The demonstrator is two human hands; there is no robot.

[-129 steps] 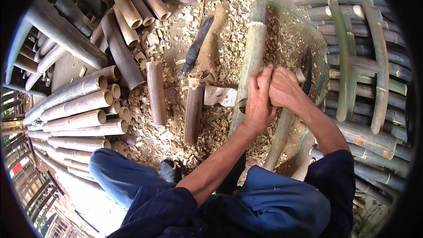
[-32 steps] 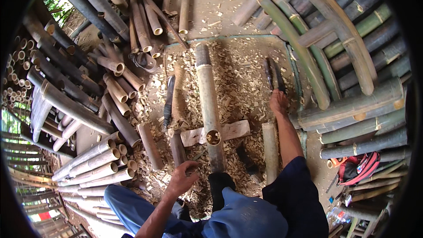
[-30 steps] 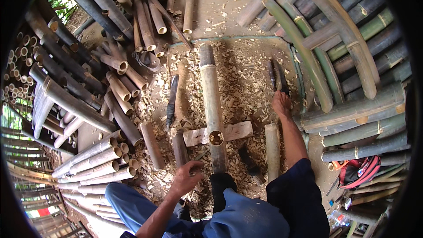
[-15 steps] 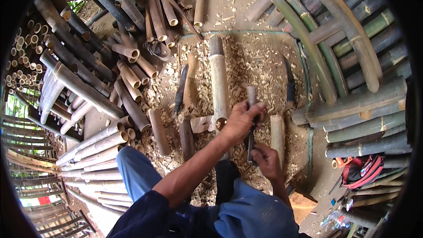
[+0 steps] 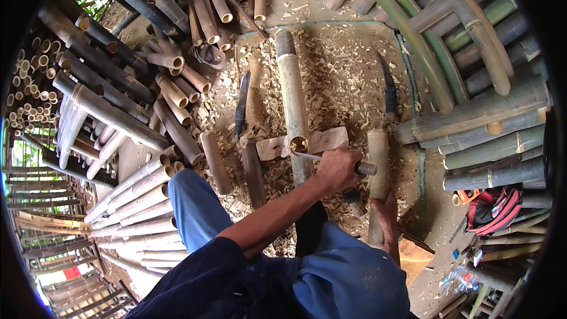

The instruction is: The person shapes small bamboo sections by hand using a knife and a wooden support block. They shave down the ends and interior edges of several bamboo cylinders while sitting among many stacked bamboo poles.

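My left hand [image 5: 338, 169] is closed around the handle of a hooked metal scraping tool [image 5: 312, 156]. The tool's ridged handle end sticks out on the right of the fist. Its thin bent shaft points left, and the tip is at the open near end of a long bamboo tube [image 5: 293, 91]. Pale shavings show in that opening. My right hand [image 5: 385, 212] is low on the right, against the side of a shorter bamboo piece [image 5: 378, 162]; its fingers are mostly hidden. Between my hands, partly covered, is a dark object with a brown end [image 5: 355, 202].
Dark-handled knives lie left [image 5: 241, 103] and right [image 5: 388, 91] of the tube. A pale wood block [image 5: 328, 140] and short bamboo posts [image 5: 216, 162] stand near it. Shavings cover the ground. Bamboo stacks line both sides; a red-black bag [image 5: 495, 211] sits at right.
My left hand has turned the tool from upright to sideways, bringing its tip to the tube's opening. My right hand has left the tool and moved right to the short bamboo piece.
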